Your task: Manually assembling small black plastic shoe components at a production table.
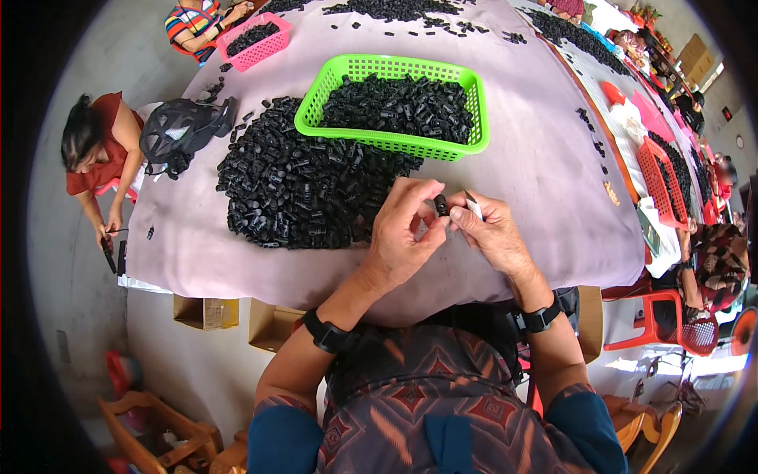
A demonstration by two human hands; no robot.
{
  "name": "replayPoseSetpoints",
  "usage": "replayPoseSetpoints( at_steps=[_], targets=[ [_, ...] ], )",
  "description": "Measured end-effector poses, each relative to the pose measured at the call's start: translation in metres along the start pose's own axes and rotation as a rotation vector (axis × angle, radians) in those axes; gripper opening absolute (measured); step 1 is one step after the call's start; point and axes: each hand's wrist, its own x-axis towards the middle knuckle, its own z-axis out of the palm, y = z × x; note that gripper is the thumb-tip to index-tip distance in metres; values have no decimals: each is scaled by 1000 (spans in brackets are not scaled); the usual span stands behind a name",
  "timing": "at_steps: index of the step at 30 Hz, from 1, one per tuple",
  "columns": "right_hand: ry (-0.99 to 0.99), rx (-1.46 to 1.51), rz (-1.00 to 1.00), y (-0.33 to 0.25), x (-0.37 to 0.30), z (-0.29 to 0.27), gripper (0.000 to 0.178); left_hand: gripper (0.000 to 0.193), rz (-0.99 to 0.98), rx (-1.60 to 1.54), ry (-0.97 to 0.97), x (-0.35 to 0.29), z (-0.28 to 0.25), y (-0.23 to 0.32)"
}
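Observation:
Near the front edge of the table, my left hand (397, 235) pinches a small black cylindrical plastic part (440, 206) between thumb and fingertips. My right hand (496, 235) is closed on a small pointed blade (473, 205), its flat side bright and its tip up. The right fingertips meet the lower end of the black part. To the left of my hands spreads a big heap of similar black parts (288, 189). Beyond them a bright green slotted basket (395, 144) holds many more, its near side against the heap.
A pale mauve cloth (545, 158) covers the table. At the left edge lies a black cap (185, 130); a pink basket (257, 49) stands farther back. A person in red (106, 142) sits at the left. On the right, a red basket (662, 182) stands at another table, beside red chairs (659, 320).

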Motion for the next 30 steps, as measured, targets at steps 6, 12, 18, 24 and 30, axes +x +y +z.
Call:
replayPoseSetpoints(
  at_steps=[6,12,18,24,30],
  targets=[
    [-64,247,137,-3,-5,1,15,46,29,27,-41,-2,3,6],
    [-52,313,129,2,-4,-1,15,43,-23,-10,-74,-3,6,5],
    [-4,318,184,2,-4,1,19,38,-76,-21,-110,-6,5,-2],
    [5,321,170,7,-2,-2,23,37,-128,-81,-83,-7,10,-1],
    [43,258,134,7,-2,0,24,30,-220,-227,-86,-9,10,-5]
  ],
)
